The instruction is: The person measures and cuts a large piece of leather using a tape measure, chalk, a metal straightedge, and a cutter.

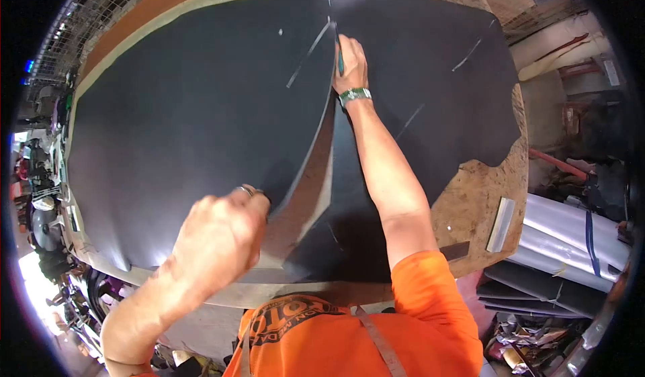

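Note:
A large black sheet, apparently leather (pixel 181 115), lies over the wooden table (pixel 484 196). A long slit widens toward me and shows brown board between its two sides. At the top of that slit, my right hand (pixel 352 61) is closed around a slim knife with a teal handle (pixel 340 61), its tip hidden against the black surface. My left hand (pixel 225 226) is closed at the near end of the slit, gripping the edge of the left part; its fingertips are hidden. Pale chalk lines (pixel 309 55) mark the sheet.
A metal bar (pixel 500 225) lies on the table's right edge. Silvery rolls (pixel 571 232) and dark folded sheets (pixel 537 290) are stacked beyond it. Scraps (pixel 531 343) pile up at the lower right, and clutter (pixel 47 229) stands along the left. Wire mesh (pixel 114 8) is at the upper left.

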The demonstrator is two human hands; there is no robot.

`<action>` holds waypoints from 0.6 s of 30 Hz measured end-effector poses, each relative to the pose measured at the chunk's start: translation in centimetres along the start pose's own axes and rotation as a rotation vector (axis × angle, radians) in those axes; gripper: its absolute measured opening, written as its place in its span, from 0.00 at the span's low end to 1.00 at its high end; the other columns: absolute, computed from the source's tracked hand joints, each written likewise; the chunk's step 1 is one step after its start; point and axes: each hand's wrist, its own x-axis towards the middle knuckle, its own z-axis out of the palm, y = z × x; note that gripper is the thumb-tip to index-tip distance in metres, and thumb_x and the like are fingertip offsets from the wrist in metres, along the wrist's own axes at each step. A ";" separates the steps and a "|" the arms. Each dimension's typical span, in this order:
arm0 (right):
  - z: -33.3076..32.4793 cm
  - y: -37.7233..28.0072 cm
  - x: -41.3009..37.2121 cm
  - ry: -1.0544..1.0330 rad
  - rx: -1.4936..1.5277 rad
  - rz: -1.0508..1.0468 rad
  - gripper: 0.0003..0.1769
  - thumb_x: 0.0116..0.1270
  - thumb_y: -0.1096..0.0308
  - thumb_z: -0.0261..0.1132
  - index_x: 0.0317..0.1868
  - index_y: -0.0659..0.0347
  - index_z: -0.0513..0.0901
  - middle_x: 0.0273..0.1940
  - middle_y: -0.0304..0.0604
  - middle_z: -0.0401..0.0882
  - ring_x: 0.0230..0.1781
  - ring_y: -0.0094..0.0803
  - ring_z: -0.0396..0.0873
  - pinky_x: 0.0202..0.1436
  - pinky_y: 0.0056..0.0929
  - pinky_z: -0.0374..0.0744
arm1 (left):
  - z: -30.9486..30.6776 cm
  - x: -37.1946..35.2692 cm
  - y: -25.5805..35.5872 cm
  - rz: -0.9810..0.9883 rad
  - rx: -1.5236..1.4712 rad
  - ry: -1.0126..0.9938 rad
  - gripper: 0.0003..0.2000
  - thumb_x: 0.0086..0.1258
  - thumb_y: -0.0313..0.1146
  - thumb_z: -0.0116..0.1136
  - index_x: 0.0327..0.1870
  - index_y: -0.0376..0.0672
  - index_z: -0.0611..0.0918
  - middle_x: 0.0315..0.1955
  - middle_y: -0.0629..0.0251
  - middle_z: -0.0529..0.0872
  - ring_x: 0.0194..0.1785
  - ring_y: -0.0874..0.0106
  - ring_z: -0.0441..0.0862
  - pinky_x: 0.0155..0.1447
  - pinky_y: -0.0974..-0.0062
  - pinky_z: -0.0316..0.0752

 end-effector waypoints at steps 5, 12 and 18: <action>-0.2 0.6 -0.9 -0.055 -0.035 0.004 0.10 0.72 0.72 0.58 0.49 0.66 0.78 0.40 0.58 0.79 0.45 0.58 0.76 0.51 0.53 0.75 | 0.2 2.6 1.3 0.039 0.274 0.315 0.22 0.59 0.24 0.64 0.58 0.44 0.80 0.76 0.52 0.63 0.75 0.47 0.65 0.72 0.51 0.70; -0.9 1.2 -1.6 -0.076 -0.198 -0.012 0.14 0.63 0.72 0.63 0.50 0.63 0.81 0.42 0.54 0.81 0.46 0.54 0.79 0.51 0.50 0.77 | 1.5 8.1 5.8 0.252 1.069 -0.172 0.18 0.70 0.44 0.57 0.52 0.45 0.89 0.64 0.55 0.79 0.73 0.49 0.63 0.81 0.38 0.43; -1.6 -3.2 -0.3 -0.149 0.105 0.141 0.18 0.64 0.66 0.67 0.53 0.64 0.82 0.47 0.51 0.83 0.47 0.52 0.81 0.51 0.48 0.80 | 3.0 17.8 4.5 -0.153 1.043 0.274 0.20 0.69 0.39 0.57 0.58 0.38 0.82 0.47 0.51 0.76 0.52 0.51 0.73 0.48 0.42 0.75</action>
